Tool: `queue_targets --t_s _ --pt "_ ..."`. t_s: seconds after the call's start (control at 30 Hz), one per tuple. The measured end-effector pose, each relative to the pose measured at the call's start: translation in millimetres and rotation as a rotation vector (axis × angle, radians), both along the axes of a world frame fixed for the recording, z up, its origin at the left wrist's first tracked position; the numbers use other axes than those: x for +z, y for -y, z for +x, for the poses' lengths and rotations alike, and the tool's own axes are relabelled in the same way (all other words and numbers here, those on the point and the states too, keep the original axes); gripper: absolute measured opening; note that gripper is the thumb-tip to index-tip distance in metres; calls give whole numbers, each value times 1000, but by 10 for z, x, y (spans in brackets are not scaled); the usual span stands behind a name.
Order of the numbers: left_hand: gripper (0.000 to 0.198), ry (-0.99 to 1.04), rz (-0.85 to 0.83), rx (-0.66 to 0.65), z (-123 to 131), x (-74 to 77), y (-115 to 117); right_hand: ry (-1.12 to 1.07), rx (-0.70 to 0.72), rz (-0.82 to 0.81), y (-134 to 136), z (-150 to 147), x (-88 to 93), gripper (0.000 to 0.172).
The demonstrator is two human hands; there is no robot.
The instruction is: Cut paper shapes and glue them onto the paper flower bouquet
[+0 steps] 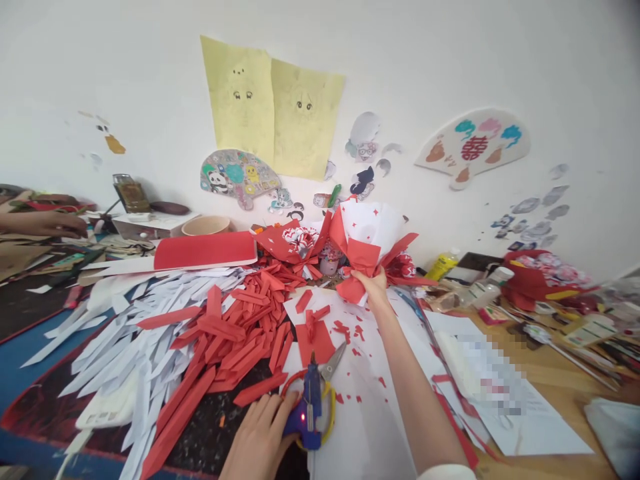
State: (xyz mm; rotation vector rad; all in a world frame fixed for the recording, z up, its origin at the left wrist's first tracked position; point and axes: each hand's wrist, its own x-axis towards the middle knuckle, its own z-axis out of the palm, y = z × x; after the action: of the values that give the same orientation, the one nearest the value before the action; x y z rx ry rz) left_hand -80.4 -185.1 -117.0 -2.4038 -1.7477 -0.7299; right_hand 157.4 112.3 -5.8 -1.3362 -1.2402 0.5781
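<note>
Our right hand (pixel 373 283) grips the paper bouquet (pixel 370 243) far past the scissors (pixel 320 383); our left hand (pixel 263 430) holds the glue gun (pixel 309 410) beside them.

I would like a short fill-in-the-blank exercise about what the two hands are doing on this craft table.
1. The right hand grips a paper bouquet coloured white and ____.
2. The left hand rests on a blue ____ gun.
3. The scissors lie ____ the right hand than the left.

Missing words: red; glue; farther from

A red double-happiness sign 囍, seemingly, stands on the white wall fan (pixel 473 147).
</note>
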Motion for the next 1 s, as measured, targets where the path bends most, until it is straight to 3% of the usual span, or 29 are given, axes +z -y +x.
queue_targets --t_s 0.23,0.4,0.5,0.57,0.67,0.73,0.83,1.0 --pt "53 -117 -13 125 50 193 -24 -280 211 3 394 -35 85 66" --pt "58 -200 41 86 -76 341 -55 -548 459 -73 774 -58 201 57" --pt "43 -179 156 87 -82 735 -238 -581 519 -148 976 -97 283 53" --pt "29 -90 213 20 -16 1146 -426 -605 555 -189 1097 -139 327 50" --pt "20 93 438 -71 137 1770 -762 -634 629 -241 1266 -218 369 47" --pt "18 165 544 -105 229 2064 -981 -649 671 -260 1366 -272 384 46" --pt "13 169 640 -83 311 2276 -1228 -680 711 -267 1478 -342 391 47" --pt "10 146 738 -72 355 2318 -1371 -698 741 -256 1558 -411 381 62"
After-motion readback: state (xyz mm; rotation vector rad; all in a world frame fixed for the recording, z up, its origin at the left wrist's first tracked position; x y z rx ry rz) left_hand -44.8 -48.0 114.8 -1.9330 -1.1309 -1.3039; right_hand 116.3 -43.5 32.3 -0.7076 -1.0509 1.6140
